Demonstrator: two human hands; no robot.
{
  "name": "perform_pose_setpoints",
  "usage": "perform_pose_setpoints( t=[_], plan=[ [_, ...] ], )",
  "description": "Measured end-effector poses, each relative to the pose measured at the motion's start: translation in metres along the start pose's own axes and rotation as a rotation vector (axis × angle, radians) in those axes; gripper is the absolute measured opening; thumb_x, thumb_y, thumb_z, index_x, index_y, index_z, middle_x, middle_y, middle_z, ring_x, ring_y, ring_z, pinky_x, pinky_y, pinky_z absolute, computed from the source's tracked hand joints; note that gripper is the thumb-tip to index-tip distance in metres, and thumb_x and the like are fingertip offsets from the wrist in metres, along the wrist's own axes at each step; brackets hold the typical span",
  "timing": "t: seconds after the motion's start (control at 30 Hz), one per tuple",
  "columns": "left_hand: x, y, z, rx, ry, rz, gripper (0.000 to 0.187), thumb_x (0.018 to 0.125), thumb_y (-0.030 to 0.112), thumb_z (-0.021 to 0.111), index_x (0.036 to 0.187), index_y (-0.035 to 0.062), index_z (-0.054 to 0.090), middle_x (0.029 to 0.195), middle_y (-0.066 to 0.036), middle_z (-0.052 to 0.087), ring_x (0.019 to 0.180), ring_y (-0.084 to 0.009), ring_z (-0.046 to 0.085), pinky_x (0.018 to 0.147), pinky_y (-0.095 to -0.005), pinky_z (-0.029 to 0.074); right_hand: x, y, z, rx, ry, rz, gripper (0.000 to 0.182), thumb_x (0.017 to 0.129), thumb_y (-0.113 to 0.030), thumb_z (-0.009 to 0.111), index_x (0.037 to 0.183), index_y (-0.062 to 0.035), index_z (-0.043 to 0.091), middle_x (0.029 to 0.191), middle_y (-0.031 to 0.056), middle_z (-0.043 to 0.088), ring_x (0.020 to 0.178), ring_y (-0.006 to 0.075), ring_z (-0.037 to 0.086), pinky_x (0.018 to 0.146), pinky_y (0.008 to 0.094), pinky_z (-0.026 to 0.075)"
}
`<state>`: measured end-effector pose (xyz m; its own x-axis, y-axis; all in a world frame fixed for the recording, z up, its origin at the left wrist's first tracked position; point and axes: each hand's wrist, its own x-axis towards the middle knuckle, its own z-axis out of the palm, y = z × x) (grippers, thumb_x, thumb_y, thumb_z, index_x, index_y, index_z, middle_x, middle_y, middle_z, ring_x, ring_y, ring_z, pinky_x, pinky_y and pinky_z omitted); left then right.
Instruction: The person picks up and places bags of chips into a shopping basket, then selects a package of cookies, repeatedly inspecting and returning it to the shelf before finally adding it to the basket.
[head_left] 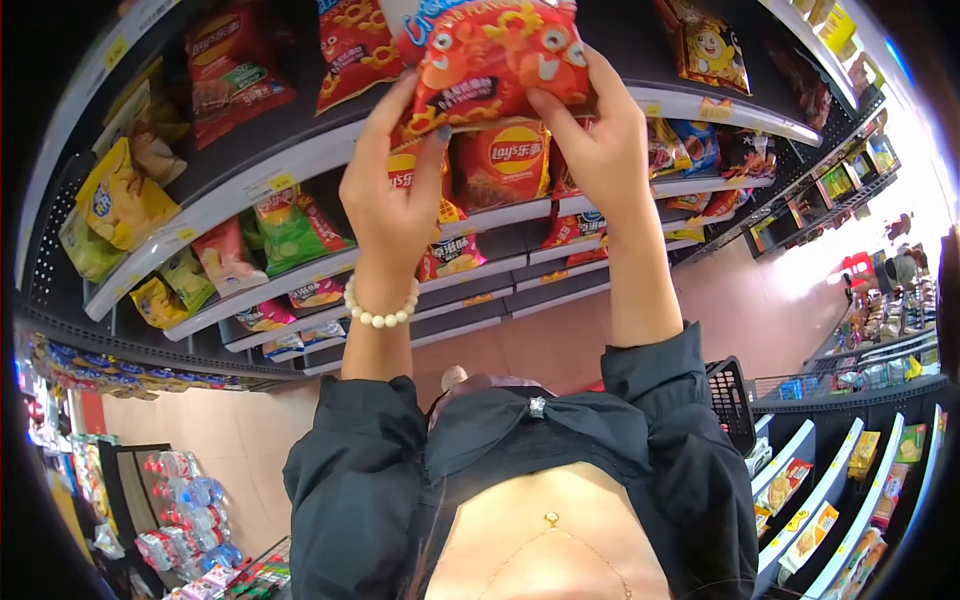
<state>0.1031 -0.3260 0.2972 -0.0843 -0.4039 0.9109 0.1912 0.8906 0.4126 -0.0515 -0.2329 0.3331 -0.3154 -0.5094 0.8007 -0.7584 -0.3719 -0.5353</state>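
Both hands hold a red snack bag [500, 62] with cartoon faces and ring-shaped pieces printed on it, at the top of the head view. My left hand [395, 185], with a beaded bracelet at the wrist, grips the bag's left lower edge between thumb and fingers. On the right edge, my right hand [603, 130] has its thumb pressed on the front, its other fingers partly hidden behind. The bag is in front of the upper shelf [300, 150]. A similar red bag [355, 50] stands on that shelf, just left of it.
Lower shelves carry Lay's bags [505, 160], green chip bags [290, 225] and yellow bags [125, 195]. A black basket [732, 405] is beside my right sleeve. Packets fill another rack [810, 535] at the lower right. Bottle packs [185, 510] are stacked at the lower left.
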Motion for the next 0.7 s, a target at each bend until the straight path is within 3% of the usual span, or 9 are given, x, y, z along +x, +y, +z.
perform_pose_setpoints(
  t=[0.13,0.17,0.27,0.47,0.57,0.67,0.7],
  plan=[
    [0.008,-0.021,-0.018,0.129,0.017,-0.035,0.035,0.082,0.002,0.063,0.115,-0.0011,0.057,0.113,-0.015,0.062,0.101,-0.0248,0.061,0.086,-0.0311,0.047,0.023,0.008,0.029,-0.018,-0.020,-0.123,0.045,0.080,-0.008,0.069,0.121,0.0013,0.051,0.099,0.0090,0.066,0.088,0.0115,0.062,0.075,0.0254,0.050],
    [0.010,-0.028,-0.023,0.204,0.021,-0.017,0.035,0.081,0.002,0.064,0.115,-0.0007,0.056,0.110,-0.015,0.062,0.099,-0.0261,0.061,0.086,-0.0332,0.047,0.025,0.005,0.035,0.062,-0.037,-0.055,0.044,0.079,-0.012,0.069,0.117,0.0024,0.053,0.105,0.0192,0.062,0.092,0.0272,0.065,0.075,0.0331,0.052],
    [0.019,-0.041,-0.030,0.356,0.038,0.105,0.036,0.080,0.002,0.063,0.115,0.0003,0.056,0.107,-0.017,0.062,0.097,-0.0295,0.060,0.084,-0.0359,0.047,0.033,0.007,0.054,0.013,-0.032,-0.093,0.045,0.079,-0.010,0.068,0.119,0.0015,0.052,0.104,0.0197,0.062,0.091,0.0301,0.064,0.075,0.0333,0.052],
    [0.027,-0.061,-0.041,0.490,-0.118,0.015,0.035,0.085,0.010,0.061,0.117,0.0000,0.054,0.106,-0.021,0.061,0.092,-0.0351,0.061,0.081,-0.0379,0.047,0.045,0.032,0.082,-0.015,-0.030,-0.120,0.048,0.078,-0.009,0.067,0.121,-0.0007,0.051,0.105,0.0204,0.061,0.091,0.0348,0.062,0.075,0.0358,0.050],
    [0.028,-0.075,-0.039,0.542,-0.122,0.095,0.037,0.081,0.007,0.063,0.116,0.0040,0.055,0.096,-0.015,0.063,0.085,-0.0334,0.060,0.078,-0.0420,0.046,0.048,0.040,0.086,-0.075,-0.056,-0.070,0.048,0.077,-0.009,0.068,0.121,-0.0007,0.051,0.104,0.0204,0.062,0.092,0.0347,0.062,0.075,0.0361,0.050],
    [0.031,-0.071,-0.041,0.501,-0.196,0.049,0.039,0.081,0.007,0.063,0.119,0.0026,0.053,0.103,-0.017,0.062,0.093,-0.0330,0.059,0.084,-0.0421,0.044,0.045,0.047,0.084,-0.124,-0.078,-0.082,0.044,0.082,-0.012,0.066,0.122,-0.0002,0.050,0.096,0.0159,0.066,0.089,0.0222,0.067,0.073,0.0308,0.052],
    [0.034,-0.071,-0.042,0.482,-0.144,0.086,0.039,0.083,0.010,0.061,0.120,0.0019,0.052,0.107,-0.018,0.060,0.097,-0.0335,0.058,0.086,-0.0419,0.043,0.045,0.046,0.082,-0.138,-0.081,-0.085,0.043,0.083,-0.012,0.066,0.122,-0.0003,0.050,0.096,0.0158,0.066,0.088,0.0223,0.067,0.073,0.0308,0.052]
  ],
)
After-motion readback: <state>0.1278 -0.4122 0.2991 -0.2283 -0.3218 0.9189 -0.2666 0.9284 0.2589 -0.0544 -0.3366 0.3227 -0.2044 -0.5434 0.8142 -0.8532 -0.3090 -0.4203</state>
